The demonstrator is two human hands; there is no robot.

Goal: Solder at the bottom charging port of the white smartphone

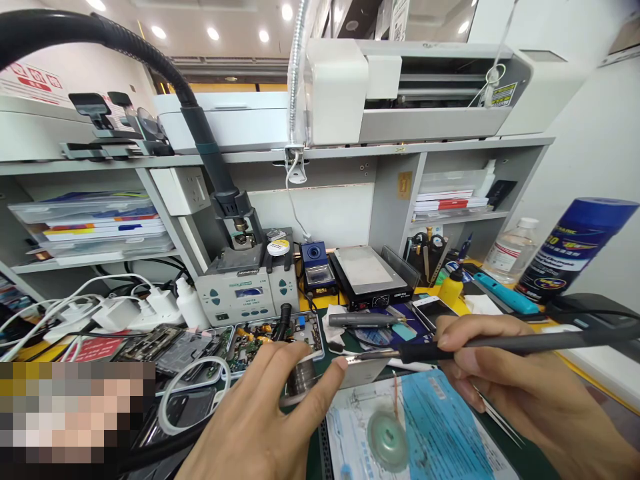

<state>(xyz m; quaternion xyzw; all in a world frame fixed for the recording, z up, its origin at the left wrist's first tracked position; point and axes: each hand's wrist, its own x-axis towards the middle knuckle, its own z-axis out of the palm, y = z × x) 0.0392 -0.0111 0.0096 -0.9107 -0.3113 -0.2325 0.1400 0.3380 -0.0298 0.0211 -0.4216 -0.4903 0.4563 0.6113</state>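
My left hand (265, 413) is closed around a small spool of solder wire (301, 380), thumb on one side and fingers on the other. In my right hand (500, 360) a soldering iron (425, 351) lies pen-like, its metal tip pointing left and close to my left thumb and the spool. Tweezers (503, 421) are tucked under the same hand, points toward the lower right. Below the iron, a translucent green reel (387, 440) with a copper-coloured strand rests on a blue-and-white printed packet (435, 427). Whether the tip touches solder cannot be made out.
A hot-air station (245, 293) stands behind, its black hose arching at left. Circuit boards (250, 343) and a looped white cable (170, 400) lie left. Behind are a hot plate (373, 273), a phone (433, 310) and a yellow bottle (451, 288); a blue spray can (575, 247) leans right.
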